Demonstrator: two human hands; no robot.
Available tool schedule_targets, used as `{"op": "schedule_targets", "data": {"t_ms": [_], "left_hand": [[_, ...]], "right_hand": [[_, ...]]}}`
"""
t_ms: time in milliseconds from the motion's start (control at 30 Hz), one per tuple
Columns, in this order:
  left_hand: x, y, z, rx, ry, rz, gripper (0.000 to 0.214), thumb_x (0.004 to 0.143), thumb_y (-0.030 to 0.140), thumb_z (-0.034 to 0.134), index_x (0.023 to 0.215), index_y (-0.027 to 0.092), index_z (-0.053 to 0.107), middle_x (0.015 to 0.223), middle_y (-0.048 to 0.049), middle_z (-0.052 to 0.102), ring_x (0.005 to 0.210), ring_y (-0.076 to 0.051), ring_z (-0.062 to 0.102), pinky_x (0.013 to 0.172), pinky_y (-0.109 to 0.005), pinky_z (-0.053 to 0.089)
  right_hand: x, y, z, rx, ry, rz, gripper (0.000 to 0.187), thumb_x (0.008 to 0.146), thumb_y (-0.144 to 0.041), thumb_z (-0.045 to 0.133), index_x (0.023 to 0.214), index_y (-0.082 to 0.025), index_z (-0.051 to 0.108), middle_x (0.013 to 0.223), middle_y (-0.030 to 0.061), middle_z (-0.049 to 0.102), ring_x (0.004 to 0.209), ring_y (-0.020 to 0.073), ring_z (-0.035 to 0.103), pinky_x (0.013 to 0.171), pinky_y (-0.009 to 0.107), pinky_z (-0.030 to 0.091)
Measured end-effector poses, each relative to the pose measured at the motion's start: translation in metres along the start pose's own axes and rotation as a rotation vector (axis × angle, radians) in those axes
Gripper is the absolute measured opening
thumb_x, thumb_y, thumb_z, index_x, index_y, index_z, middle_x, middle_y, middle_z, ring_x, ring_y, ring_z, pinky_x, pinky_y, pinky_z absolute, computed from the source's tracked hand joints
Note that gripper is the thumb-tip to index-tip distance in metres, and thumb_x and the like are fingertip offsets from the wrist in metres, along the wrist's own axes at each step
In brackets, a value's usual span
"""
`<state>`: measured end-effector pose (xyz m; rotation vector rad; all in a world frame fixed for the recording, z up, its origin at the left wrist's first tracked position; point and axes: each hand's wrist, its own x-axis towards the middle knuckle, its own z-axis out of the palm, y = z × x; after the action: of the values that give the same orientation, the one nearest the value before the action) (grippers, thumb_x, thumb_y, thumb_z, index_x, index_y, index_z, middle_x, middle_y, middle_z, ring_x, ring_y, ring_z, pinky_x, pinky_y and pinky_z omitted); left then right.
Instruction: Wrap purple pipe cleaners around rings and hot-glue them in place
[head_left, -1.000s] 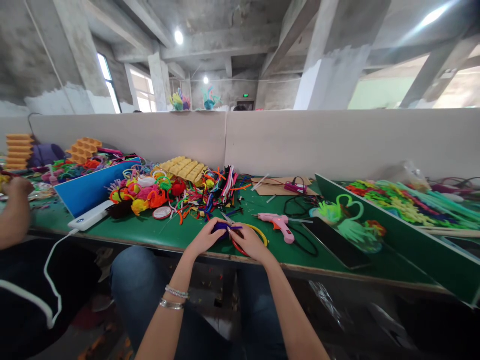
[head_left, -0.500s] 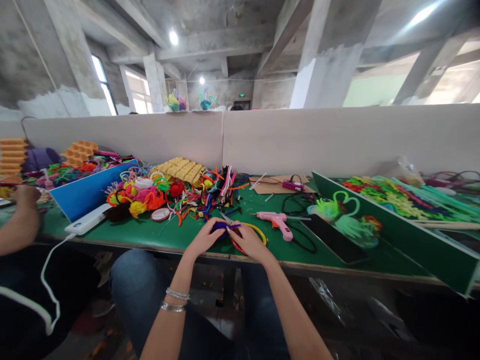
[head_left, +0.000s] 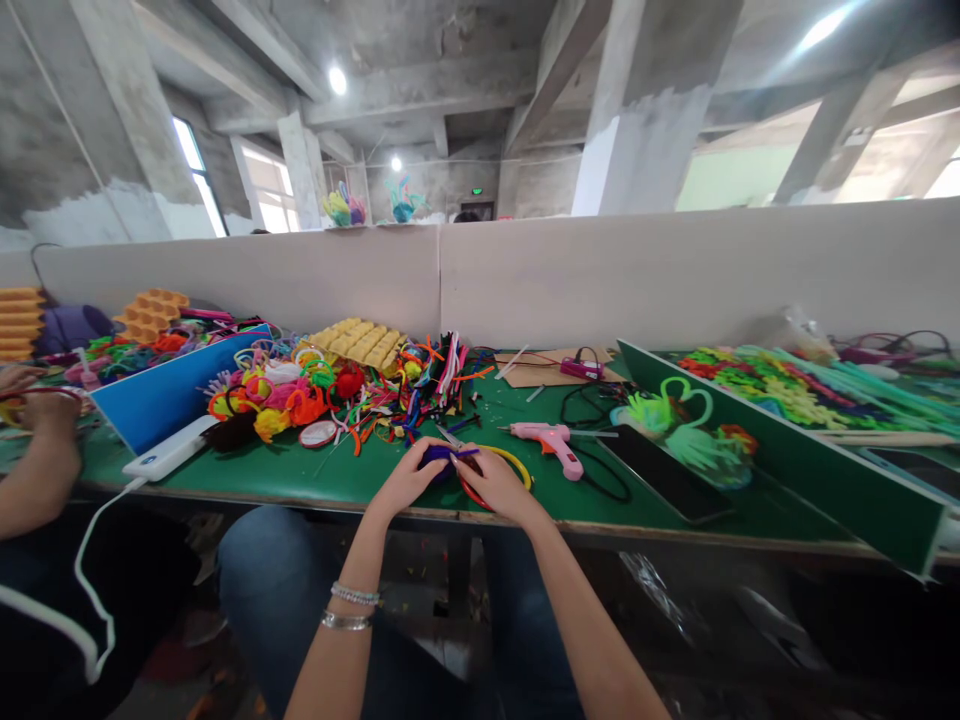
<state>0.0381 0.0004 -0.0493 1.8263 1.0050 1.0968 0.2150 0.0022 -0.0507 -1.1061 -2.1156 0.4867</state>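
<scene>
My left hand (head_left: 409,478) and my right hand (head_left: 499,484) meet over the near edge of the green table (head_left: 315,475). Both are closed on a purple pipe cleaner piece (head_left: 448,455) pinched between their fingertips. Red and yellow pipe cleaner rings (head_left: 517,462) lie on the table under my right hand. A heap of coloured pipe cleaners (head_left: 375,385) lies just beyond my hands.
A pink glue gun (head_left: 551,440) lies right of my hands, with black cables and a dark phone (head_left: 664,475) beyond it. A green divider board (head_left: 780,450) runs at the right, a blue one (head_left: 161,385) at the left. Another person's hand (head_left: 45,415) works at far left.
My hands stay together on the purple piece with almost no movement. The view has shifted slightly, and the other person's hand at the left has lowered.
</scene>
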Motion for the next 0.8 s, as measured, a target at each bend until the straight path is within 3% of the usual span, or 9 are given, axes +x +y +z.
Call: {"op": "schedule_targets", "data": {"t_ms": [800], "left_hand": [[-0.0005,0.0022,-0.0002,-0.007,-0.003,-0.005,0.027,0.080,0.027,0.050,0.106,0.019,0.056,0.109,-0.0038,0.059,0.103,-0.018,0.052,0.097,-0.031,0.035]], "right_hand": [[-0.0012,-0.0069,-0.0023,-0.015,0.002,0.028,0.028,0.088,-0.036,0.040,0.093,-0.018,0.062,0.087,0.0060,0.066,0.081,0.0186,0.059,0.072,0.027,0.040]]}}
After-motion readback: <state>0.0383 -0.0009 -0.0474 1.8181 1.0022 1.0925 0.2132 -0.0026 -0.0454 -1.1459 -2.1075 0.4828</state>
